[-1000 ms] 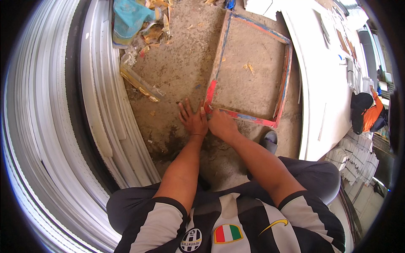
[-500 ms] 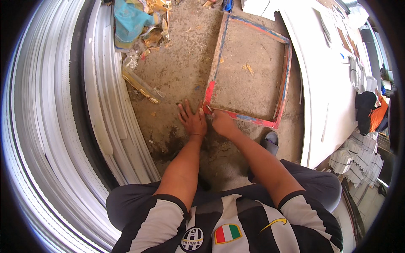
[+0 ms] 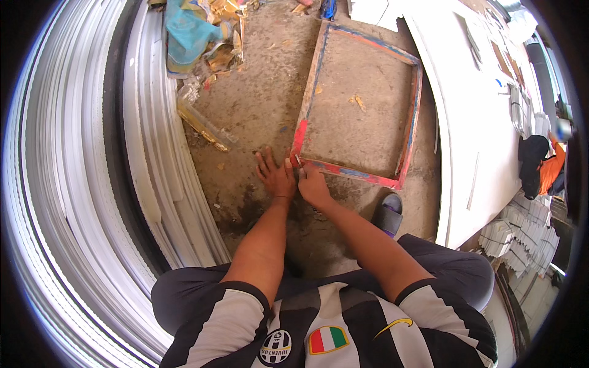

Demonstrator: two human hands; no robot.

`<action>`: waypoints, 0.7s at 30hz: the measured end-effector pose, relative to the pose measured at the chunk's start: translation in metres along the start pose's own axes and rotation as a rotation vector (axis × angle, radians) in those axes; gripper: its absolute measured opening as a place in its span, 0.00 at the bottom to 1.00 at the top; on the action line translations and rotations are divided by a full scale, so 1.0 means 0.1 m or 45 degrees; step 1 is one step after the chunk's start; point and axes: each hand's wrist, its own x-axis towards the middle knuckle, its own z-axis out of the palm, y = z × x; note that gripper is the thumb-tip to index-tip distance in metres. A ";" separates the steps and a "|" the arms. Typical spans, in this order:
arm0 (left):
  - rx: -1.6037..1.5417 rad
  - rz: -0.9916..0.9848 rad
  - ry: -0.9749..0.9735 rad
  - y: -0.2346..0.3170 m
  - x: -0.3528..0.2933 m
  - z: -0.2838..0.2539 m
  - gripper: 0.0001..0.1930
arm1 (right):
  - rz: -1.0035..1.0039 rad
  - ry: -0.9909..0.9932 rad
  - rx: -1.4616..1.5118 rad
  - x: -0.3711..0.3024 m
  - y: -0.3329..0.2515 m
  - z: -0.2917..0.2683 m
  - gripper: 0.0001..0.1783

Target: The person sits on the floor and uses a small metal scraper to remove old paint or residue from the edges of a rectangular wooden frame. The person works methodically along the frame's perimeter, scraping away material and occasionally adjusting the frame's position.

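Hands: left hand (image 3: pixel 275 176) flat on floor (image 3: pixel 257 110), right hand (image 3: pixel 313 186) at red-blue frame (image 3: pixel 305 116) corner.

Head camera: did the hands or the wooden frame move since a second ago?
Barely. The left hand stays flat on the ground, and the right hand stays at the near corner of the wooden frame, its fingers pinched there. The frame lies where it was. At the right edge, another person's orange sleeve has shifted slightly.

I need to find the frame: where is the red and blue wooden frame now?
In the head view, the wooden frame lies flat on the dirt floor, upper centre, its near left corner at the left hand and right hand.
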 end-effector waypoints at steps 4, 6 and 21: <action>-0.020 -0.006 0.026 0.02 -0.01 -0.03 0.27 | 0.190 -0.112 -0.306 -0.06 -0.38 -0.34 0.22; -0.055 -0.031 0.039 0.03 0.00 -0.04 0.27 | 0.166 -0.159 -0.345 -0.01 -0.37 -0.40 0.23; 0.012 0.012 -0.064 0.02 -0.01 -0.10 0.25 | -0.166 -0.623 -1.201 0.64 -0.74 -1.02 0.21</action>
